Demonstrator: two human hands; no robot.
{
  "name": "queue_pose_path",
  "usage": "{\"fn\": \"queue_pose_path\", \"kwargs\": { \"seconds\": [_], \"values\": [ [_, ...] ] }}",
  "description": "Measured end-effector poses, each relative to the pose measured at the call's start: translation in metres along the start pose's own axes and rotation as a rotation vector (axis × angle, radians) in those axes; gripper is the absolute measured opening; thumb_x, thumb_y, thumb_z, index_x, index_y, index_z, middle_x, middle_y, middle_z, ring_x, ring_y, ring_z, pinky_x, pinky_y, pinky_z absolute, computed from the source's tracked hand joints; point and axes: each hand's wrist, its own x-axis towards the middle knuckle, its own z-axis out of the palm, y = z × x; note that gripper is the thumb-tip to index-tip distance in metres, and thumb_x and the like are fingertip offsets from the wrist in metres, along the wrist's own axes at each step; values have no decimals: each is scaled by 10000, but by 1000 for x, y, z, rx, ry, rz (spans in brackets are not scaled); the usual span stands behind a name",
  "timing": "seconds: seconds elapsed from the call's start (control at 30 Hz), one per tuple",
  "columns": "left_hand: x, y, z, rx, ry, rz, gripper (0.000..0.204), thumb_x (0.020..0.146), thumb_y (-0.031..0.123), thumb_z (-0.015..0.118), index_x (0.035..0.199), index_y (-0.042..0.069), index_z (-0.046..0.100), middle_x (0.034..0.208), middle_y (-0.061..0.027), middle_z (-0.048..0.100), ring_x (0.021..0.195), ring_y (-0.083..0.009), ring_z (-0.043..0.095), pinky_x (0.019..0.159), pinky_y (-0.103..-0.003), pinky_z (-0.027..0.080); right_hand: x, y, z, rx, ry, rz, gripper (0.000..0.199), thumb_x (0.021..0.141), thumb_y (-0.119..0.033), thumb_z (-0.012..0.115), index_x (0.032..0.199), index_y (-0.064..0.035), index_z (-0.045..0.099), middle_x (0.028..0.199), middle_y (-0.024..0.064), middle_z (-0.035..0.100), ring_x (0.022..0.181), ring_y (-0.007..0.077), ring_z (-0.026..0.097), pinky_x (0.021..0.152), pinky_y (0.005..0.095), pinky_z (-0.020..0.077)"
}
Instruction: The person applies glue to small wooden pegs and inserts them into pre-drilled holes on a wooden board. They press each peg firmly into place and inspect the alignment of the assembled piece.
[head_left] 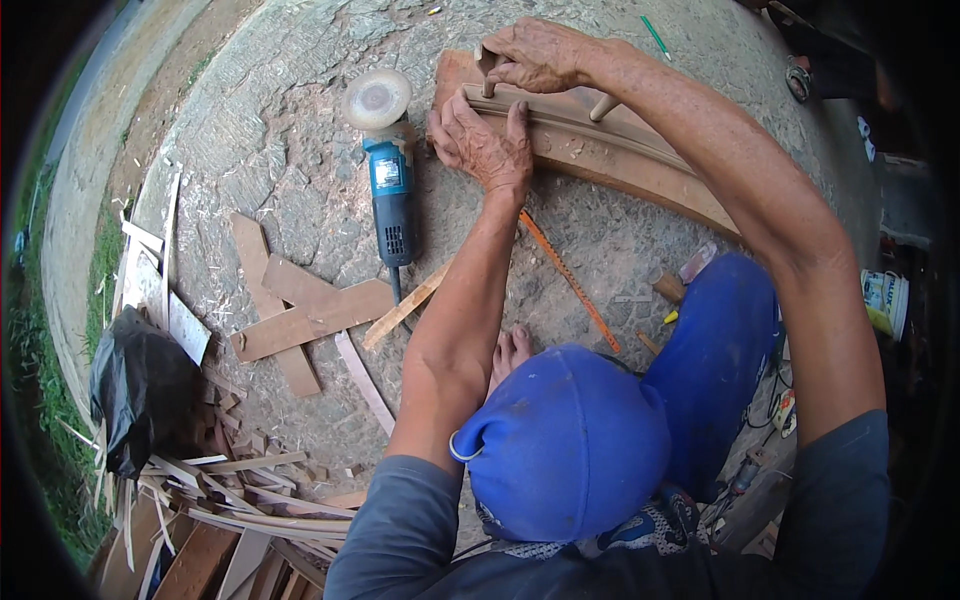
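The curved wooden board (pixel 600 160) lies flat on the rough concrete ground (pixel 300 120), and a narrower curved moulding strip (pixel 560 115) rests along its upper edge. Working that strip well seems to call for firm downward pressure at its near end, so that it cannot creep along the board, and for short, controlled strokes that follow the curve. The left hand (pixel 485 145) lies flat, fingers spread, pressing on the strip and board at the board's left end. The right hand (pixel 535 55), just above the board's left end, is closed around a small wooden-handled tool (pixel 488 68) whose working end is hidden, so what kind it is cannot be told. Both forearms reach forward, the right crossing over the board from its right side. Just left of the board lies a blue angle grinder (pixel 388 170) with its disc up; below the board an orange folding rule (pixel 570 280); far to its left, offcuts (pixel 300 310).
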Motion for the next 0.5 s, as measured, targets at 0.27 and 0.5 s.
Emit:
{"fn": "queue_pose_path", "kwargs": {
  "seconds": [0.27, 0.5],
  "values": [
    [0, 2, 0, -7, -17, -12, 895, 801, 547, 758, 1462, 63, 396, 1445, -117, 409, 1439, -388, 239, 1147, -589, 159, 0, -2, -2, -35, -58, 81, 436, 910, -430, 633, 1094, -35, 660, 1042, 193, 707, 1017, 370, 672, 896, 465, 531],
    [0, -2, -5, -7, -11, -28, 890, 797, 540, 763, 1456, 71, 393, 1449, -112, 407, 1456, -375, 226, 1157, -585, 149, -47, -44, -72, 412, -106, 368, 800, 913, -474, 670, 1564, -178, 311, 1459, 168, 502, 1280, 391, 553, 1001, 597, 491]
  ]
}}
